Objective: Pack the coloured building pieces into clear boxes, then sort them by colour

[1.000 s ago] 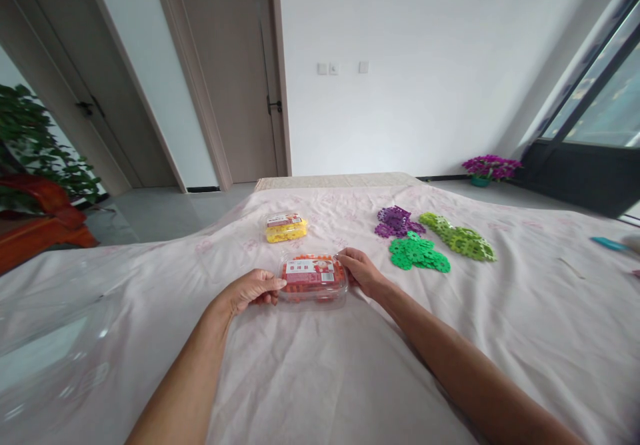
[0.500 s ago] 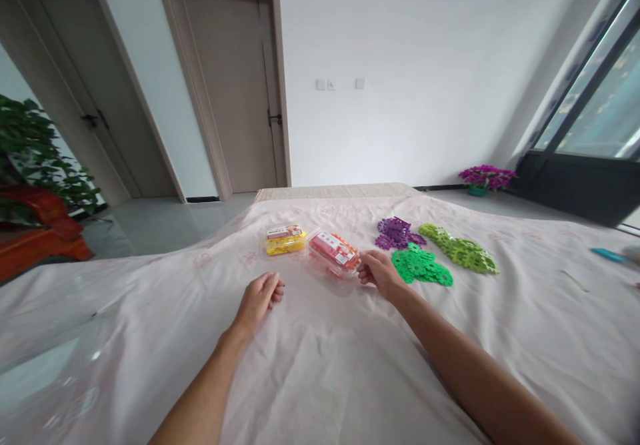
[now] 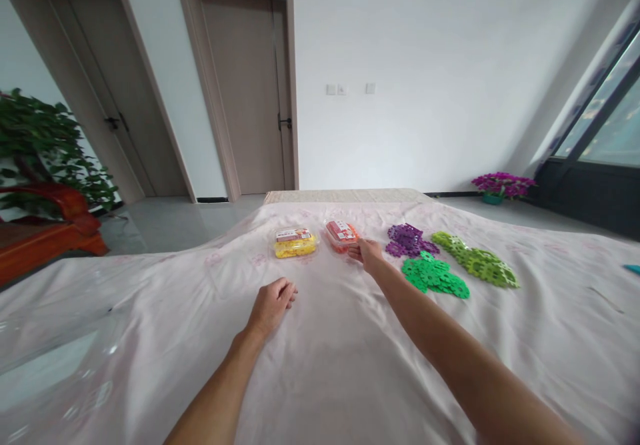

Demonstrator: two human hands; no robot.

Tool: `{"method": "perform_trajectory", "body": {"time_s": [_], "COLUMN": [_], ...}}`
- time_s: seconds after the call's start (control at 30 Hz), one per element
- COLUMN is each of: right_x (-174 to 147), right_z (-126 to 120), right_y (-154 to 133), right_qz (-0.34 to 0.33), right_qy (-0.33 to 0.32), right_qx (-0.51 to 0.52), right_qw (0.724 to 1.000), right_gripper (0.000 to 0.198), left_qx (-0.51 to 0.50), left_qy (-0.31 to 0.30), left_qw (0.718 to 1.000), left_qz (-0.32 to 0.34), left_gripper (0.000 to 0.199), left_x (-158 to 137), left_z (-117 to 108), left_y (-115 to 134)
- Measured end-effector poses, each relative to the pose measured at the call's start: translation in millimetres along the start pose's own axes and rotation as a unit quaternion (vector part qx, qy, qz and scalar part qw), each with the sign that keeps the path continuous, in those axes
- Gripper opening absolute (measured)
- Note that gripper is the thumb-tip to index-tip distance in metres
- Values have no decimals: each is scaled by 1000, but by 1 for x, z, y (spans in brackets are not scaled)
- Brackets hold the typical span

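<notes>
My right hand [image 3: 367, 254] reaches forward, its fingers closed at the near right edge of a clear plastic box [image 3: 341, 235] with orange-red pieces and a printed label. That box lies on the cloth, and the exact finger grip is partly hidden. To its left sits a second clear box [image 3: 295, 242], holding yellow pieces. My left hand [image 3: 273, 303] rests on the cloth nearer to me, loosely curled with nothing in it. Right of my right hand are piles of flat notched discs: purple [image 3: 407, 239], green [image 3: 434, 275] and yellow-green [image 3: 476, 260].
A pale pink cloth [image 3: 320, 365] covers the table. Clear plastic packaging [image 3: 55, 371] lies at the front left, and a blue object [image 3: 632, 269] at the right edge. Beyond stand a wooden armchair [image 3: 65, 221], a leafy plant [image 3: 45, 151] and purple flowers [image 3: 503, 185].
My right hand has pushed the orange-red box away from me, and the box now lies flatter and farther back. My left hand stays curled on the cloth. The view has shifted slightly.
</notes>
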State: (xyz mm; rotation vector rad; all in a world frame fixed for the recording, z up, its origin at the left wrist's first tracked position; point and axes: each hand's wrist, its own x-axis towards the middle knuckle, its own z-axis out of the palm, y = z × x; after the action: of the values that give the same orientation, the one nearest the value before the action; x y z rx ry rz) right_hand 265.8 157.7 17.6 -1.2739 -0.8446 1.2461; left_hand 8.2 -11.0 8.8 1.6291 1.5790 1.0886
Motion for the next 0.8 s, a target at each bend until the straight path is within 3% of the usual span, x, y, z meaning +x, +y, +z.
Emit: {"method": "perform_trajectory", "body": {"time_s": [0.1, 0.23, 0.37, 0.5, 0.57, 0.67, 0.73, 0.8], "right_x": [4, -3, -18, -34, -42, -52, -57, -61], "right_z": [2, -5, -14, -20, -22, -25, -26, -28], "right_y": [3, 9, 17, 27, 33, 41, 42, 42], "right_qz": [11, -2, -24, -93, -177, -288, -328, -347], "right_qy": [-23, -42, -49, -67, -78, -105, -134, -155], "right_qx": [8, 8, -1, -112, -237, -389, -435, -453], "right_qw": [1000, 999, 999, 987, 952, 869, 828, 806], "right_gripper": [16, 9, 36, 50, 47, 44, 43, 42], "left_qx": [121, 337, 427, 445, 441, 420, 406, 403], "left_qy": [88, 189, 183, 144, 142, 137, 143, 163], "left_qw": [989, 922, 878, 877, 882, 895, 901, 899], "left_qz": [13, 16, -113, -107, -89, -63, -58, -57], "left_gripper": [29, 35, 49, 51, 49, 43, 40, 37], "left_x": [1, 5, 9, 5, 1, -6, -8, -7], "left_z": [-9, -30, -42, -38, -35, -34, -39, -50], "left_y": [0, -14, -35, -39, -33, -19, -9, -1]}}
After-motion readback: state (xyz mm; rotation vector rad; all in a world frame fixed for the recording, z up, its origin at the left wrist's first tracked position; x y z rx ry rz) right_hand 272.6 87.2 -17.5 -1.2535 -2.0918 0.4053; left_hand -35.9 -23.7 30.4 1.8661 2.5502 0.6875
